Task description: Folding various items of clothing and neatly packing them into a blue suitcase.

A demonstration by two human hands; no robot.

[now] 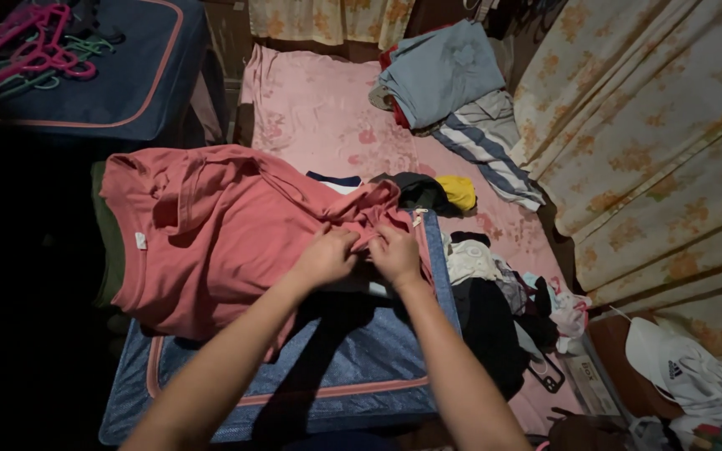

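A blue fabric storage box [353,367] with pink piping lies flat and closed in front of the person, serving as a work surface; what it holds cannot be seen. Spread across its top is a salmon-pink t-shirt [211,225], neck opening toward the left, its body overhanging the box's left edge and lying over a dark green garment [107,250] beneath. A second blue box [139,75] stands at the upper left with pink and green plastic hangers [27,50] piled on it. The lower half of the near box's top is bare, while its right edge is crowded by a heap of dark and white clothes [495,309] on the pink floral bedsheet [319,108]. Farther back lie a yellow garment [460,192], a folded grey-blue garment [444,71] and a striped one [486,142]; a floral curtain [653,142] closes the right side, with a white cap [678,367] at its foot. Both forearms reach in from below and meet at the shirt's right end. The left hand [325,256] is curled, fingers pinching a bunched fold of the shirt's fabric; the right hand [396,253], touching it, grips the same gathered cloth with knuckles up.
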